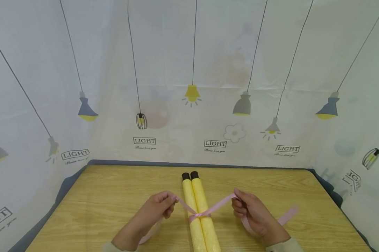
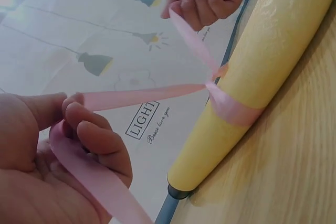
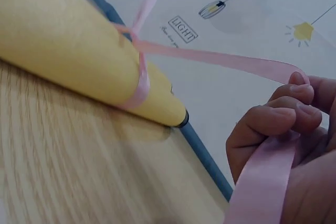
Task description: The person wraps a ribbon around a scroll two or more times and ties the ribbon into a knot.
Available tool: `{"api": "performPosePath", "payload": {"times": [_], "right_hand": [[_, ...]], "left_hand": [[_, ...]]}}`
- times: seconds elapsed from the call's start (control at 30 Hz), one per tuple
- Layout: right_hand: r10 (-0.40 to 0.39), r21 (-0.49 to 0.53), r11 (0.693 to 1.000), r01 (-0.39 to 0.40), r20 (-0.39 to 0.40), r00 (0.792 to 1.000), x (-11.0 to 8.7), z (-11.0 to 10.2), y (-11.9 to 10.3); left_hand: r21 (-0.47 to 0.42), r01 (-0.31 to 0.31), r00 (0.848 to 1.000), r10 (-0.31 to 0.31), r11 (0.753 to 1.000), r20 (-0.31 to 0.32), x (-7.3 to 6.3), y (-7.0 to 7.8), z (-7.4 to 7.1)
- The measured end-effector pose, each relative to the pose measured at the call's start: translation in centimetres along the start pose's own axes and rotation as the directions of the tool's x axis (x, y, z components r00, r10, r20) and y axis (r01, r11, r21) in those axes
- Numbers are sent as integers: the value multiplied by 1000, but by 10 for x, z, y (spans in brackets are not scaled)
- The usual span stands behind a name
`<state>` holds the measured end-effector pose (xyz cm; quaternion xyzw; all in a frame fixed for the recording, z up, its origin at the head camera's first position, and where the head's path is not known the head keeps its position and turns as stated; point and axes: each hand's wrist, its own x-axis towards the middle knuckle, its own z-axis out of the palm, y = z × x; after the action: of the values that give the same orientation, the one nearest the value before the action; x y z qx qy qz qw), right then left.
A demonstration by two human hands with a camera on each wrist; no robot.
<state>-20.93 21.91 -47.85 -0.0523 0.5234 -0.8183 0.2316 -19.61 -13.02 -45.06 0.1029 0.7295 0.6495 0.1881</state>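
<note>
Two yellow rolls (image 1: 198,199) with black ends lie side by side on the table, pointing away from me. A pink ribbon (image 1: 195,217) wraps round both and crosses over itself on top. On the left of the rolls, my left hand (image 1: 156,208) pinches one length of the ribbon between thumb and fingers. My right hand (image 1: 252,211) pinches the other length on the right side. Both lengths stretch up from the crossing to the fingers. In the left wrist view a loose ribbon tail (image 2: 100,182) runs across the palm; another tail (image 3: 265,182) hangs below the right fingers.
The wooden table (image 1: 114,182) has a dark blue edge (image 1: 164,163) along its back. Behind and beside it hangs a pale cloth (image 1: 177,147) printed with lamps and lettering. The right tail of ribbon (image 1: 288,215) trails out past the right wrist.
</note>
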Motion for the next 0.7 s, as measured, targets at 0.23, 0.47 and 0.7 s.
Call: {"api": "performPosePath", "payload": {"times": [0.23,0.47,0.7], "right_hand": [[-123,91,990,105,218,968,-2,9,-5],[-210,164,972,170,277,938,-2,17,-5],[-266,109,963,245,266,927,-3,26,-4]], "left_hand": [[-96,-20,999,15,995,-51,-2,3,13],[-116,-47,987,28,992,-158,-2,5,25],[-32,-51,965,41,998,-258,0,7,33]]}}
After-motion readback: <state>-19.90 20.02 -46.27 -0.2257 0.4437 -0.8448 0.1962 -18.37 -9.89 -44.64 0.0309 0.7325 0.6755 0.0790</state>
